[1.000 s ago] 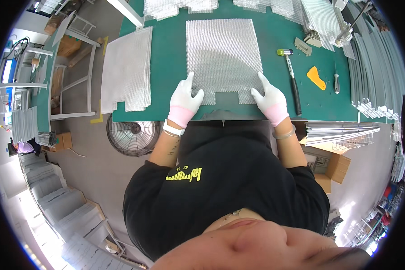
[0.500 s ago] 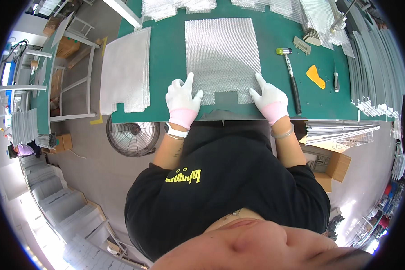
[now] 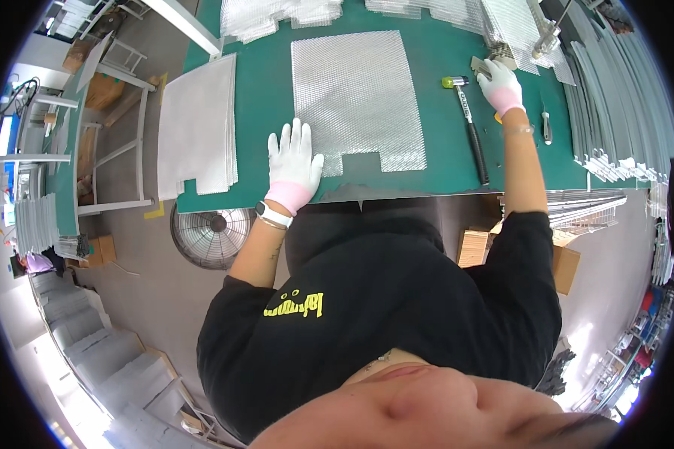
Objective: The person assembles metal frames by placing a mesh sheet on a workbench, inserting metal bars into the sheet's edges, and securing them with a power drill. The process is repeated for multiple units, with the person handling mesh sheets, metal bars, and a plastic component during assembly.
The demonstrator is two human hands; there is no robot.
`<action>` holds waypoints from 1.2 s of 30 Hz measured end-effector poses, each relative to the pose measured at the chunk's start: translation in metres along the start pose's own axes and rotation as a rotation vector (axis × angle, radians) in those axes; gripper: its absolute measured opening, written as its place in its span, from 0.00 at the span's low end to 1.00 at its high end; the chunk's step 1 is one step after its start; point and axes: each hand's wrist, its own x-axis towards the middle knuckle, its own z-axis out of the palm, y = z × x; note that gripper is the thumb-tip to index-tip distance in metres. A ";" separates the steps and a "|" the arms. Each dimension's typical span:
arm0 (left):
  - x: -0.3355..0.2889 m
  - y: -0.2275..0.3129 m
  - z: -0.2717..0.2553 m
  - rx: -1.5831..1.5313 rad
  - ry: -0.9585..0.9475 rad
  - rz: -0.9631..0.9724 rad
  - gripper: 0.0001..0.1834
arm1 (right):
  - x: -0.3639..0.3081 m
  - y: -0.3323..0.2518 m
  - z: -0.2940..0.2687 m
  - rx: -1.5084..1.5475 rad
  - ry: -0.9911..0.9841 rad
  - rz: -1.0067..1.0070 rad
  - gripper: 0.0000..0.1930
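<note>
Sheets point(image 3: 198, 127), pale and lying flat in a stack with edges slightly out of line, sit at the left end of the green table point(image 3: 262, 82), apparently kept to one side so that the middle stays usable. Next to the right comes the left hand point(image 3: 293, 153), gloved in white with a pink cuff, palm down, fingers extended and gripping nothing; it lies along the near left edge of the mesh sheet point(image 3: 356, 97), its thumb reaching over that edge, which probably helps keep the light sheet from sliding. The mesh sheet itself lies flat in front of the person, its notched side facing the body, a position that seems to leave every edge within reach. Right of it, a hammer point(image 3: 468, 127) rests with its green-and-black head away from the person and its handle toward them, presumably for easy pickup. Beyond, the right hand point(image 3: 499, 82) stretches over the table with its fingers bent at a small grey piece point(image 3: 478, 66); the glove covers much of that spot, so I cannot tell whether they are closed on it. Further right, a screwdriver point(image 3: 547, 127) lies parallel-ish to the forearm, near long grey strips point(image 3: 614, 112) bunched at the table's right end.
</note>
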 end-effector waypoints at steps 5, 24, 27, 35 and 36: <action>-0.010 0.002 0.004 0.017 0.050 -0.040 0.38 | 0.019 0.000 0.007 -0.157 -0.220 -0.077 0.21; -0.152 0.065 0.010 -1.536 -0.460 -0.351 0.13 | -0.251 -0.202 -0.094 1.282 -0.797 0.078 0.12; -0.139 0.084 0.060 -1.991 -0.344 -0.682 0.18 | -0.296 -0.211 -0.029 1.681 -0.846 0.557 0.18; -0.099 0.098 0.052 -2.342 -0.044 -0.735 0.16 | -0.286 -0.230 -0.006 2.068 -0.693 0.645 0.18; -0.098 0.096 0.056 -2.357 -0.047 -0.726 0.16 | -0.284 -0.230 -0.005 2.040 -0.676 0.638 0.18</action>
